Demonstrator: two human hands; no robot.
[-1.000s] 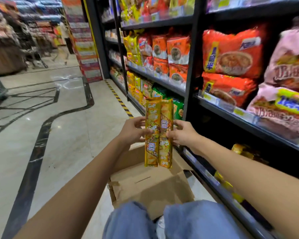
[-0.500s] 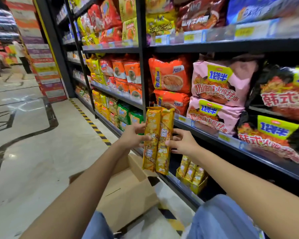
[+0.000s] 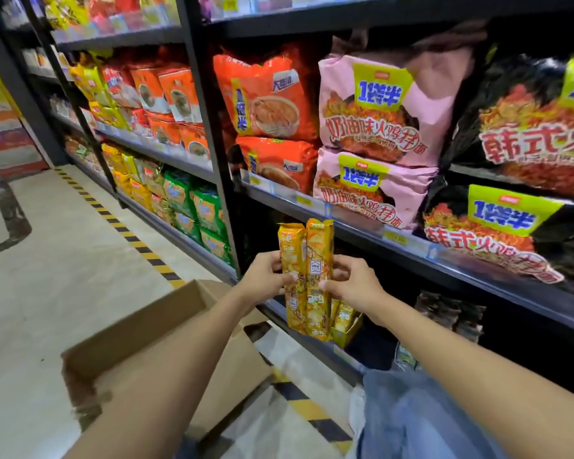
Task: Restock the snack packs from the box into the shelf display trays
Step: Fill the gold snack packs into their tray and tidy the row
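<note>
Both hands are engaged on one load. The left hand [image 3: 264,276] and the right hand [image 3: 353,288] grip two yellow snack packs [image 3: 314,246] between them, with fingers curled round the outer edges and thumbs across the fronts. The packs stand upright, side by side and touching, held in the air in front of the lowest shelf bay. Just behind their lower ends a yellow display tray [image 3: 348,336] sits on the bottom shelf [image 3: 342,356], with more packs of the same kind [image 3: 343,314] standing in it. The cardboard box [image 3: 146,326] lies open on the floor [image 3: 47,260] beneath the left forearm; its contents cannot be seen. Pink noodle bags [image 3: 371,111] occupy the shelf above. A knee in blue denim [image 3: 411,419] shows at lower right.
</note>
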